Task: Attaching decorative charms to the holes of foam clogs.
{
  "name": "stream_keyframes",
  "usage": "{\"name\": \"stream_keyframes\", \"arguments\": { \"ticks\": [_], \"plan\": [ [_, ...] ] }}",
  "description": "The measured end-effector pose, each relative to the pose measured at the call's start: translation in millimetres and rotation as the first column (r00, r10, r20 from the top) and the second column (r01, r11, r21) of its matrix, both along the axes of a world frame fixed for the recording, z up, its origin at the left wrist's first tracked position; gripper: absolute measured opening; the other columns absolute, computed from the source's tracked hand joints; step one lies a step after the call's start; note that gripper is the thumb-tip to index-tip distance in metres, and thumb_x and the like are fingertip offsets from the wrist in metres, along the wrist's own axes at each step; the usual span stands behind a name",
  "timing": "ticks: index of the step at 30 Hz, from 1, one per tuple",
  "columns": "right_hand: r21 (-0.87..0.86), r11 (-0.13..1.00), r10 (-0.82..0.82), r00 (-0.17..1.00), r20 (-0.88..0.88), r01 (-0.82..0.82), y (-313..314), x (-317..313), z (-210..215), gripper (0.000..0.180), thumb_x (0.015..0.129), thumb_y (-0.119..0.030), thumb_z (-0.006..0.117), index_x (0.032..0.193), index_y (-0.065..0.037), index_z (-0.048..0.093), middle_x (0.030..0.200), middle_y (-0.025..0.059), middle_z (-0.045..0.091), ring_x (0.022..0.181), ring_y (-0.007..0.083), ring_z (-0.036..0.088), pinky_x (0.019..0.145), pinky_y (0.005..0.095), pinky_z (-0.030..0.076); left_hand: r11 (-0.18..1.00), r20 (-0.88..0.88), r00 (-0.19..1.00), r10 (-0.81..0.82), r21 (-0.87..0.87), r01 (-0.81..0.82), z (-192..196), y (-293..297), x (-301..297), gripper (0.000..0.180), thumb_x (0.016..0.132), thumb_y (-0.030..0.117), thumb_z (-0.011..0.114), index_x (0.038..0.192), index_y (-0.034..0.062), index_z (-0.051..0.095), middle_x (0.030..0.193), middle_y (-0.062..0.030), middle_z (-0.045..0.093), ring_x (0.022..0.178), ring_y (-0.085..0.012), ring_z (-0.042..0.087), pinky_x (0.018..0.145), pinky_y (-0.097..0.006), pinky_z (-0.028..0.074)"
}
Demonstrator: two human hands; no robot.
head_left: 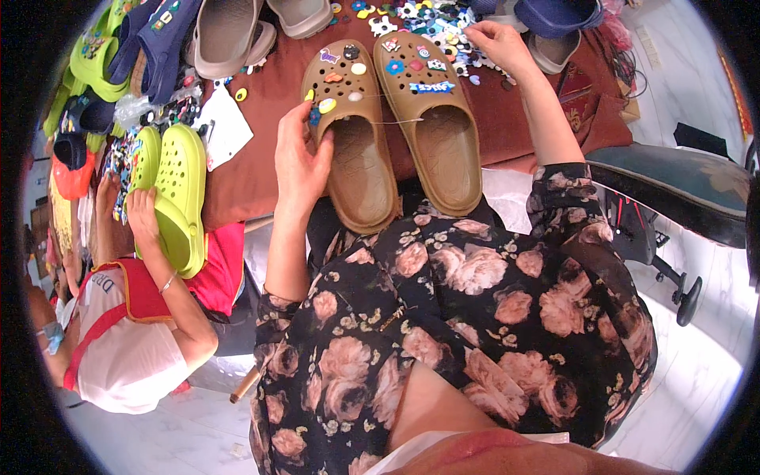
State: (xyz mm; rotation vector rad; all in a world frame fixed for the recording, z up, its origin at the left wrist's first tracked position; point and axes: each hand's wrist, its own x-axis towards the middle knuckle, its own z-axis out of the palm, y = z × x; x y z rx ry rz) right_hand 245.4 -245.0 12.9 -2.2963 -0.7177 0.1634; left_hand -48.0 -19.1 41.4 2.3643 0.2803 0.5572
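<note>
Left hand [305, 154], half-curled, grips the left brown clog [362, 162] by its outer side; both it and the right brown clog [448, 150] overhang the table's [261, 178] near edge, and a loosened hold could tip them lapward. Toward the far edge, the right hand [500, 49], fingers bent, contents impossible to tell, could scatter loose charms [434, 30] by brushing them.

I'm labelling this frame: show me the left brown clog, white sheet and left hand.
Left brown clog [358, 150], head view: insole.
White sheet [224, 128], head view: near its middle.
Left hand [302, 154], head view: back of the hand.
</note>
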Motion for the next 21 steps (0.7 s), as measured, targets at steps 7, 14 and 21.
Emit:
{"name": "stream_keyframes", "arguments": {
  "ticks": [7,14,21],
  "plan": [
    [0.034,0.999,-0.004,1.000,0.000,0.004,17,-6,3,0.032,0.082,-0.031,0.060,0.096,-0.002,0.064,0.079,0.0042,0.064,0.072,0.0094,0.056,0.067,0.0260,0.045,0.995,0.028,0.995,0.095,-0.015,-0.095,0,-1,-3,0.039,0.076,0.003,0.058,0.114,-0.0001,0.046,0.108,-0.0171,0.052,0.097,-0.0323,0.053,0.083,-0.036,0.044],
    [0.012,0.998,-0.059,0.966,0.252,0.058,33,3,3,0.027,0.080,-0.031,0.059,0.095,-0.009,0.066,0.084,0.0090,0.066,0.079,0.0219,0.063,0.072,0.0329,0.048,0.958,-0.006,0.996,0.086,-0.274,-0.085,2,-5,-11,0.045,0.077,0.012,0.063,0.116,-0.0001,0.045,0.110,-0.0158,0.050,0.099,-0.0294,0.052,0.081,-0.035,0.045],
    [-0.317,0.930,-0.050,0.920,0.390,0.185,73,-11,10,0.031,0.076,-0.038,0.062,0.093,-0.012,0.067,0.093,0.0145,0.064,0.087,0.0310,0.061,0.076,0.0412,0.049,0.991,-0.012,0.997,0.076,-0.112,-0.077,-6,-2,-15,0.046,0.078,0.017,0.065,0.116,0.0000,0.046,0.112,-0.0158,0.050,0.103,-0.0288,0.050,0.083,-0.036,0.045]
  ]
}}
